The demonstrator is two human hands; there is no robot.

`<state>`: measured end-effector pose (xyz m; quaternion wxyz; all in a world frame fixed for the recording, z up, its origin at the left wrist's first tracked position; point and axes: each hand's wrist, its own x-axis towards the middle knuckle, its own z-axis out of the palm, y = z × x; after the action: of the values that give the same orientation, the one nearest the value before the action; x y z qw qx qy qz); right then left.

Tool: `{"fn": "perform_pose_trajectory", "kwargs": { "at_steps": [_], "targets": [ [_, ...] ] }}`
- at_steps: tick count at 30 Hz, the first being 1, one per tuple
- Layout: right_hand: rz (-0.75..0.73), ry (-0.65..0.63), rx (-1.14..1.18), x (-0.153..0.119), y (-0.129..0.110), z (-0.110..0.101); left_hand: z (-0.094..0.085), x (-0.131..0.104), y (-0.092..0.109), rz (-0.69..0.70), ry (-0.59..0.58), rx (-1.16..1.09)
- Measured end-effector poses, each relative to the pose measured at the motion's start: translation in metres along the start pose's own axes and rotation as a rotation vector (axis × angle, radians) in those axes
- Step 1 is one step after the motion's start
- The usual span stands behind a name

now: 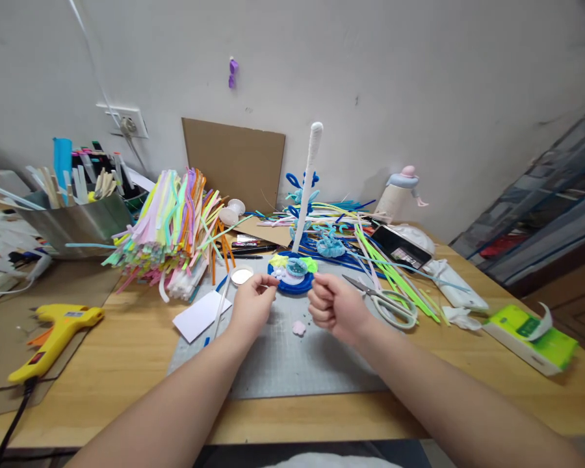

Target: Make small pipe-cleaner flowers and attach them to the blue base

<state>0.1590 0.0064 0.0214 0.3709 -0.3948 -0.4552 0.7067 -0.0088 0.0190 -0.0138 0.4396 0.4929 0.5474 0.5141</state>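
Note:
My left hand (pixel 254 299) is closed in a pinch at the left side of a round blue base (pixel 292 289); whatever its fingertips may hold is too small to make out. My right hand (pixel 338 304) is curled, thumb pressed on the index finger, at the base's right side, its contents hidden. Yellow, green, lilac and blue fuzzy pieces lie on the base, and a white wrapped rod (pixel 308 185) rises upright at its back. Between my hands and nearer to me, a small pink flower-shaped piece (pixel 299 328) lies on the grey cutting mat (pixel 297 370).
Scissors (pixel 392 307) lie beside my right forearm. A yellow glue gun (pixel 53 335) is at far left. Bundled pipe cleaners (pixel 160 234) and a white card (pixel 202 316) are left; loose green pipe cleaners (pixel 394 276), a phone (pixel 402 247) and a green tissue pack (pixel 531 338) are right.

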Motion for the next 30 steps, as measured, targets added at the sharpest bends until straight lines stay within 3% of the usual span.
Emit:
{"fn": "perform_pose_trajectory", "kwargs": {
  "at_steps": [5, 9, 22, 30],
  "targets": [
    [0.047, -0.017, -0.056, 0.018, 0.030, 0.024, -0.003, 0.002, 0.005, -0.005, 0.058, -0.065],
    [0.056, 0.032, -0.147, 0.023, 0.045, 0.027, -0.002, 0.002, 0.004, -0.039, 0.041, -0.090],
    [0.372, 0.155, -0.583, 0.058, 0.044, 0.031, 0.001, 0.002, 0.007, -0.062, 0.065, -0.230],
    [0.318, 0.181, -0.595, 0.055, 0.042, 0.034, 0.002, 0.001, 0.015, -0.041, 0.077, -0.304]
  ]
}}
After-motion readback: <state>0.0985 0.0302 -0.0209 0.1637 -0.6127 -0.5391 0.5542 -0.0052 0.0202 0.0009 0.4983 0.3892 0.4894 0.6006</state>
